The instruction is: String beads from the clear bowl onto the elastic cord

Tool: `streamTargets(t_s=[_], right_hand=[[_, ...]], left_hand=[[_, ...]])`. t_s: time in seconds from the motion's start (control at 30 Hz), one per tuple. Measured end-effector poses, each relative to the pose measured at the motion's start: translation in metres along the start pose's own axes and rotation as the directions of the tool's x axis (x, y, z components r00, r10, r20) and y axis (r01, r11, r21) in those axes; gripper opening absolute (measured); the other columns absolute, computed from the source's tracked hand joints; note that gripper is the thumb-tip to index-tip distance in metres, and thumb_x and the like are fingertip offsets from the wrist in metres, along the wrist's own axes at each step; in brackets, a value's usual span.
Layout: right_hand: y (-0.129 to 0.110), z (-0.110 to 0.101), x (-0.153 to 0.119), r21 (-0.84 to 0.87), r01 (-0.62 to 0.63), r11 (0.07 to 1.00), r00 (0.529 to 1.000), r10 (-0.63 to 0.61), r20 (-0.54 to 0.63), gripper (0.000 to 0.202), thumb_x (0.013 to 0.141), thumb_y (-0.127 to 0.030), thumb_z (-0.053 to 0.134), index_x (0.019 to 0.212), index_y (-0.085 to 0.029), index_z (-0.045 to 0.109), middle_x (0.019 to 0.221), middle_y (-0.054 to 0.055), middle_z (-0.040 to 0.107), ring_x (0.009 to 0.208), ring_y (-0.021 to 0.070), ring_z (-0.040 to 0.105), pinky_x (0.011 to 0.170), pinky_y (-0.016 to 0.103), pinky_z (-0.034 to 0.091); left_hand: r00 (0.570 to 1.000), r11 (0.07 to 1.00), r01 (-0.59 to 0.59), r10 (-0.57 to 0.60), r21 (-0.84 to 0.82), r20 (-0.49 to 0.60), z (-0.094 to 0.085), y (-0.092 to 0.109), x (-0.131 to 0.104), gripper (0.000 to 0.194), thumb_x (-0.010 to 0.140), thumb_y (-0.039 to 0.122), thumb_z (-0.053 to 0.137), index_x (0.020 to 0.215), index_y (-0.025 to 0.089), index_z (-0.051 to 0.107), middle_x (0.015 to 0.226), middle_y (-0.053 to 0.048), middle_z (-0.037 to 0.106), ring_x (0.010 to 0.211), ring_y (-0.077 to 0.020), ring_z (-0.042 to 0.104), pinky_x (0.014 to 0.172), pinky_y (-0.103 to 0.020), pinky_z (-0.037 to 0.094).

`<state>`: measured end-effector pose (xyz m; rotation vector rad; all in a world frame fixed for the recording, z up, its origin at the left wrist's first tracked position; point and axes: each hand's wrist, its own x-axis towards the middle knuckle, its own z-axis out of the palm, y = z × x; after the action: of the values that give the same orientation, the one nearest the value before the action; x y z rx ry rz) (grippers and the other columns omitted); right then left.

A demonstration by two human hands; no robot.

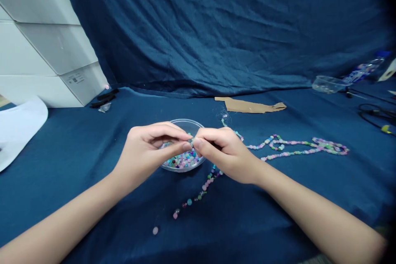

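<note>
Two bare hands, left hand [147, 146] and right hand [236, 154], meet in closed pinches, contents indiscernible, over a clear round plastic bowl of beads [185, 120]. Rightward of the grip, nearer the right hand, a pastel bead strand [291, 154] extends lengthwise; the white cardboard box's [77, 86] label is illegible.

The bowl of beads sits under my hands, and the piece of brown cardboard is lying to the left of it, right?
Not quite: in the head view, the brown cardboard lies beyond the bowl and to its right. The bowl of beads is under your hands, as you said.
</note>
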<state>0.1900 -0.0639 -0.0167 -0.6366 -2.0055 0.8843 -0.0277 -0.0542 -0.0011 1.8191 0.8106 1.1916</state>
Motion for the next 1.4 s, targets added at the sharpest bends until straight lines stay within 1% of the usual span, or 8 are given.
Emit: streamTargets(t_s=[0.3, 0.5, 0.73, 0.87, 1.0, 1.1, 1.23, 1.4], right_hand=[[-0.001, -0.002, 0.001, -0.018, -0.076, 0.997, 0.997, 0.076, -0.002, 0.036, 0.109, -0.036, 0.051, 0.079, -0.017, 0.058, 0.075, -0.001, 0.052, 0.069, 0.0111, 0.046, 0.065, 0.026, 0.036], [-0.003, -0.005, 0.000, 0.075, -0.107, 0.991, 0.994, 0.106, 0.019, 0.025, 0.109, -0.039, 0.051, 0.107, -0.020, 0.066, 0.079, -0.002, 0.054, 0.070, 0.0121, 0.049, 0.065, 0.026, 0.038], [-0.004, -0.005, 0.001, 0.128, 0.113, 0.985, 0.989, -0.098, -0.114, 0.024, 0.107, -0.032, 0.056, 0.089, -0.019, 0.063, 0.086, 0.002, 0.067, 0.082, 0.0155, 0.062, 0.081, 0.031, 0.048], [-0.004, -0.007, 0.003, 0.309, 0.129, 0.942, 0.948, -0.025, -0.318, 0.024, 0.109, -0.032, 0.054, 0.089, -0.021, 0.059, 0.069, -0.002, 0.061, 0.070, 0.0138, 0.058, 0.079, 0.031, 0.050], [-0.001, -0.012, 0.006, 0.417, 0.142, 0.898, 0.888, 0.070, -0.455, 0.025, 0.107, -0.034, 0.058, 0.085, -0.021, 0.058, 0.059, -0.007, 0.037, 0.053, 0.0107, 0.037, 0.054, 0.025, 0.037], [0.001, -0.013, 0.007, 0.434, 0.096, 0.896, 0.891, 0.118, -0.439, 0.026, 0.105, -0.038, 0.059, 0.085, -0.022, 0.058, 0.060, -0.007, 0.029, 0.050, 0.0101, 0.023, 0.047, 0.026, 0.021], [0.001, -0.013, 0.007, 0.407, 0.072, 0.910, 0.904, 0.113, -0.412, 0.028, 0.104, -0.040, 0.061, 0.083, -0.021, 0.058, 0.061, -0.006, 0.029, 0.052, 0.0100, 0.021, 0.049, 0.027, 0.019], [-0.002, -0.016, 0.007, 0.318, -0.006, 0.948, 0.934, 0.119, -0.335, 0.030, 0.102, -0.038, 0.062, 0.079, -0.019, 0.060, 0.062, -0.006, 0.034, 0.055, 0.0100, 0.026, 0.053, 0.027, 0.025]], left_hand=[[0.998, 0.995, 0.058, -0.058, -0.084, 0.004, 0.001, -0.001, -0.002, 0.016, 0.077, 0.015, 0.089, 0.088, 0.025, 0.085, 0.084, 0.002, 0.082, 0.077, -0.0106, 0.077, 0.072, -0.012, 0.061], [0.998, 0.993, 0.033, -0.039, -0.113, -0.048, 0.003, 0.015, 0.003, 0.024, 0.075, 0.011, 0.090, 0.091, 0.027, 0.084, 0.080, 0.004, 0.080, 0.074, -0.0096, 0.076, 0.070, -0.011, 0.062], [0.991, 0.994, -0.110, 0.110, 0.003, -0.082, 0.010, 0.034, 0.019, 0.025, 0.074, 0.016, 0.092, 0.093, 0.028, 0.081, 0.084, 0.005, 0.079, 0.077, -0.0097, 0.075, 0.074, -0.014, 0.060], [0.986, 0.932, -0.157, 0.131, 0.326, 0.101, 0.002, 0.026, 0.038, 0.014, 0.089, 0.032, 0.081, 0.101, 0.024, 0.080, 0.093, 0.001, 0.080, 0.083, -0.0140, 0.072, 0.074, -0.022, 0.055], [0.874, 0.646, -0.340, -0.051, 0.683, 0.483, -0.001, 0.005, 0.052, 0.005, 0.090, 0.027, 0.077, 0.090, 0.025, 0.082, 0.093, -0.002, 0.080, 0.089, -0.0217, 0.070, 0.081, -0.031, 0.049], [0.831, 0.560, -0.304, -0.240, 0.771, 0.502, 0.005, -0.010, 0.053, 0.002, 0.086, 0.022, 0.079, 0.087, 0.023, 0.081, 0.094, -0.006, 0.079, 0.094, -0.0253, 0.070, 0.078, -0.033, 0.047], [0.804, 0.582, -0.301, -0.271, 0.756, 0.529, 0.013, -0.017, 0.055, 0.007, 0.085, 0.014, 0.076, 0.082, 0.019, 0.079, 0.088, -0.007, 0.077, 0.090, -0.0234, 0.071, 0.076, -0.031, 0.046], [0.876, 0.666, -0.252, -0.151, 0.702, 0.458, 0.005, -0.007, 0.052, 0.010, 0.087, 0.028, 0.078, 0.082, 0.019, 0.075, 0.079, -0.002, 0.075, 0.072, -0.0173, 0.068, 0.067, -0.028, 0.046]])
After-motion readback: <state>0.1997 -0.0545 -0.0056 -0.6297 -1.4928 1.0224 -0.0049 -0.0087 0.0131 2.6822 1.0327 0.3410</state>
